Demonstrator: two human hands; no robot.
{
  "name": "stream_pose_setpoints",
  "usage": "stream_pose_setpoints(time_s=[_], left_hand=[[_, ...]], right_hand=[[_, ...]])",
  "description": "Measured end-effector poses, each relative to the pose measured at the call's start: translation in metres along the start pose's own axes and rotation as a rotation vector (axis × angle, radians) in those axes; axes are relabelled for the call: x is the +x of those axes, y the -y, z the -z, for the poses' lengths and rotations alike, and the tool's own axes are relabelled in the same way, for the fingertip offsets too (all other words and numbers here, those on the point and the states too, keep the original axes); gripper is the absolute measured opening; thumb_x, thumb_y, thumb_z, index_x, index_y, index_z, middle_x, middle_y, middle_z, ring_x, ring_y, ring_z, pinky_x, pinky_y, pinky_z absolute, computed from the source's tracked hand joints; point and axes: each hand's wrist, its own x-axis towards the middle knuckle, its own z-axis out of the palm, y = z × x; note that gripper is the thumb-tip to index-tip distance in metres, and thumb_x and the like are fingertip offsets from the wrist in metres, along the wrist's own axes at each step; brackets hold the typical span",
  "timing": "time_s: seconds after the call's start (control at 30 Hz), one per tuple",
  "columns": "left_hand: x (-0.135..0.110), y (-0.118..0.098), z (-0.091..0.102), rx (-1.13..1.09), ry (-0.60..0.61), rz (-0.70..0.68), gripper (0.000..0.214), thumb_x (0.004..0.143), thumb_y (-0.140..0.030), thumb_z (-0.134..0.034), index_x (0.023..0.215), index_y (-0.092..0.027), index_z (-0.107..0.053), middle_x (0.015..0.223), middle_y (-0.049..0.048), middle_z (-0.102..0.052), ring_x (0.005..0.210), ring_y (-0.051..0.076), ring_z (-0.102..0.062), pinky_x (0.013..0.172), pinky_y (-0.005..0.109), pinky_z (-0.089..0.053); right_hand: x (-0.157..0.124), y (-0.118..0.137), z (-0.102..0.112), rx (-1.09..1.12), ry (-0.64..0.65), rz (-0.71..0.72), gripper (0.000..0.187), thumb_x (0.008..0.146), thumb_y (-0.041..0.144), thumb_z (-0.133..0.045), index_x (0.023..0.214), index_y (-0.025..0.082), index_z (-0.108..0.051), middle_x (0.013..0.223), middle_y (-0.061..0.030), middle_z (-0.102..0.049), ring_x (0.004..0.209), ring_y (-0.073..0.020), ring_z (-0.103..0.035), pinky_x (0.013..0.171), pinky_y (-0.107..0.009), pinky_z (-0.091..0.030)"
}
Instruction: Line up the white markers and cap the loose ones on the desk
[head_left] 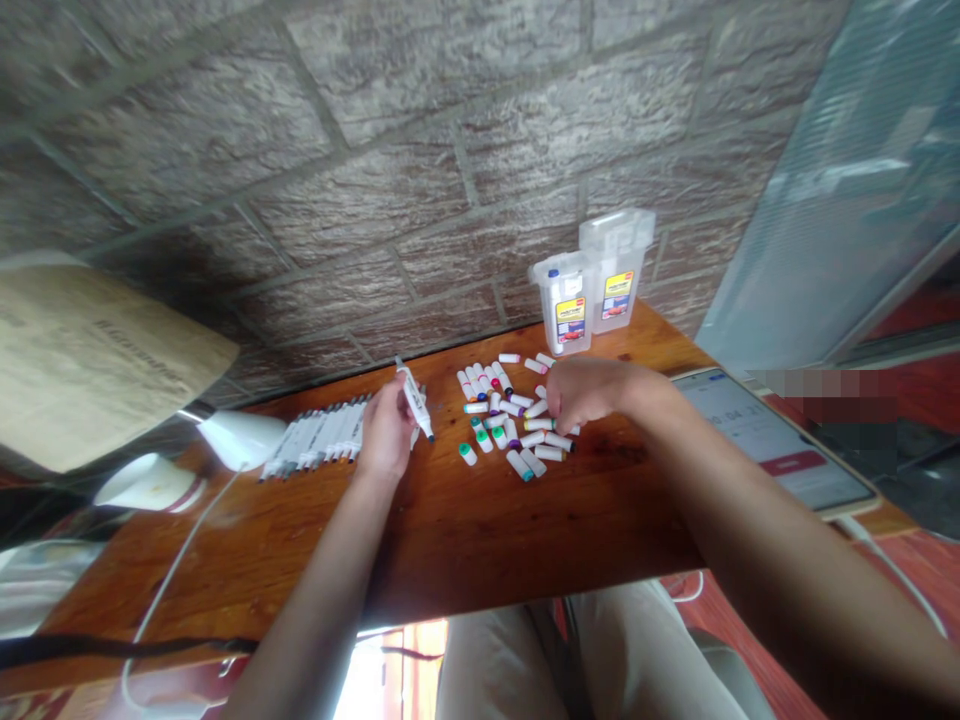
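My left hand (385,432) is closed around a white marker (415,402), which it holds tilted above the table with a dark tip pointing down. Left of that hand lies a row of several white markers (315,438), side by side. My right hand (585,392) reaches down into a loose spread of marker caps (517,408), white with coloured ends. Its fingers point down and are bent together among the caps at the right side of the spread. Whatever they may hold is hidden from view.
Two clear plastic marker boxes (616,285) stand against the brick wall (375,180); the front one has a blue-ended marker inside. A tablet (780,440) lies at the right. A lamp (247,440), a paper cup (150,484) and a white cable are at the left.
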Motion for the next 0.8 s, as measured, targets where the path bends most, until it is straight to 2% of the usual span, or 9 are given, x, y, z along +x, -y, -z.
stream_pose_setpoints(time_s=[0.07, 0.17, 0.27, 0.37, 0.5, 0.7, 0.8], left_hand=[[0.000, 0.000, 0.000, 0.005, -0.003, 0.005, 0.032, 0.060, -0.041, -0.081, 0.065, -0.016, -0.061, 0.057, -0.0035, -0.053, 0.046, 0.007, -0.042, 0.041, 0.020, -0.028], [0.000, 0.000, -0.001, 0.012, -0.016, 0.009, 0.033, 0.059, -0.041, -0.081, 0.066, -0.016, -0.060, 0.057, -0.0033, -0.054, 0.046, 0.007, -0.044, 0.042, 0.020, -0.031], [0.000, 0.000, -0.001, 0.015, -0.012, 0.005, 0.033, 0.061, -0.041, -0.080, 0.066, -0.016, -0.060, 0.057, -0.0038, -0.054, 0.046, 0.007, -0.044, 0.043, 0.020, -0.031], [0.001, 0.000, 0.001, 0.007, -0.015, 0.003, 0.032, 0.061, -0.041, -0.080, 0.066, -0.016, -0.060, 0.057, -0.0039, -0.054, 0.046, 0.007, -0.044, 0.043, 0.020, -0.031], [0.002, 0.000, 0.003, 0.003, -0.001, -0.006, 0.033, 0.064, -0.041, -0.080, 0.065, -0.017, -0.058, 0.055, -0.0047, -0.051, 0.045, 0.007, -0.043, 0.041, 0.021, -0.029], [0.000, 0.000, 0.000, 0.035, 0.003, -0.003, 0.031, 0.066, -0.041, -0.077, 0.064, -0.017, -0.058, 0.054, -0.0044, -0.049, 0.044, 0.008, -0.041, 0.039, 0.021, -0.027], [-0.002, 0.000, -0.001, 0.040, 0.027, -0.005, 0.030, 0.065, -0.040, -0.077, 0.063, -0.017, -0.059, 0.054, -0.0043, -0.049, 0.044, 0.007, -0.039, 0.039, 0.020, -0.027]], right_hand=[[0.001, -0.001, 0.000, 0.048, -0.064, 0.042, 0.003, 0.064, 0.018, -0.071, 0.063, 0.016, -0.073, 0.060, -0.0017, -0.069, 0.055, -0.0144, -0.059, 0.050, -0.024, -0.036], [0.002, 0.001, 0.000, 0.238, -0.169, 0.186, 0.021, 0.066, 0.019, -0.072, 0.086, 0.016, -0.078, 0.083, -0.0028, -0.075, 0.074, -0.0171, -0.066, 0.061, -0.022, -0.044], [0.002, 0.011, -0.002, 0.387, -0.197, 0.364, 0.031, 0.068, 0.021, -0.074, 0.098, 0.015, -0.076, 0.087, -0.0017, -0.074, 0.078, -0.0156, -0.066, 0.066, -0.021, -0.046], [0.003, 0.022, -0.007, 0.461, -0.153, 0.449, 0.030, 0.070, 0.022, -0.074, 0.098, 0.013, -0.075, 0.079, 0.0000, -0.072, 0.071, -0.0130, -0.063, 0.062, -0.020, -0.044], [0.007, 0.028, -0.014, 0.551, -0.119, 0.495, 0.026, 0.072, 0.018, -0.072, 0.097, 0.013, -0.073, 0.073, 0.0025, -0.069, 0.065, -0.0107, -0.061, 0.060, -0.019, -0.043], [0.022, 0.034, -0.032, 0.578, -0.060, 0.555, 0.025, 0.071, 0.023, -0.076, 0.094, 0.014, -0.073, 0.090, -0.0022, -0.074, 0.077, -0.0125, -0.067, 0.068, -0.020, -0.048], [0.029, 0.039, -0.042, 0.560, -0.033, 0.513, 0.022, 0.072, 0.019, -0.074, 0.093, 0.015, -0.072, 0.090, -0.0026, -0.074, 0.068, -0.0112, -0.068, 0.061, -0.019, -0.050]])
